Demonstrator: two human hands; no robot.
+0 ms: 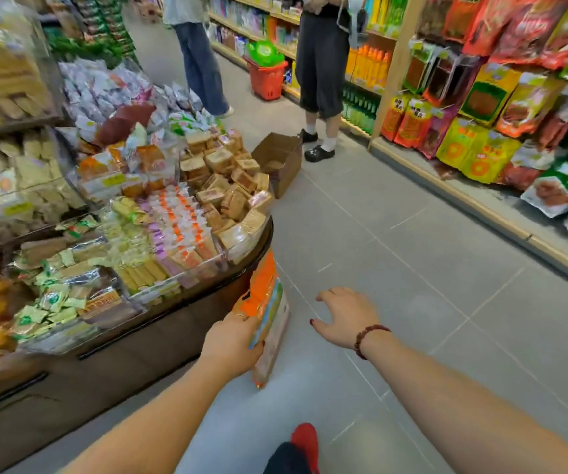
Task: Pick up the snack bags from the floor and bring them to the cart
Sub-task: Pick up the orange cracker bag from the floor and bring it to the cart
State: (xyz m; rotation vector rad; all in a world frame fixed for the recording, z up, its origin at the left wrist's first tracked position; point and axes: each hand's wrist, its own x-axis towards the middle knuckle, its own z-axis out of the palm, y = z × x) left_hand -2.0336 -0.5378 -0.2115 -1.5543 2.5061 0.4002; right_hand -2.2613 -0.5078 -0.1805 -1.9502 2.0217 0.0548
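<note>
At 9 o'clock, a dark curved display counter is standing. Just beside it, the left hand is gripping flat orange plastic snack bags, fingers curled round their edge. At 3 o'clock, the right hand is hovering over the grey tiled floor, fingers spread, holding nothing.

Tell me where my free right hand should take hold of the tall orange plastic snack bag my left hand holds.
Probably its upper right edge, coming from the right. The tall orange plastic snack bag stands roughly upright beside the brown display counter. The left hand holds its lower left side, so the bare right edge faces the open right hand.
</note>
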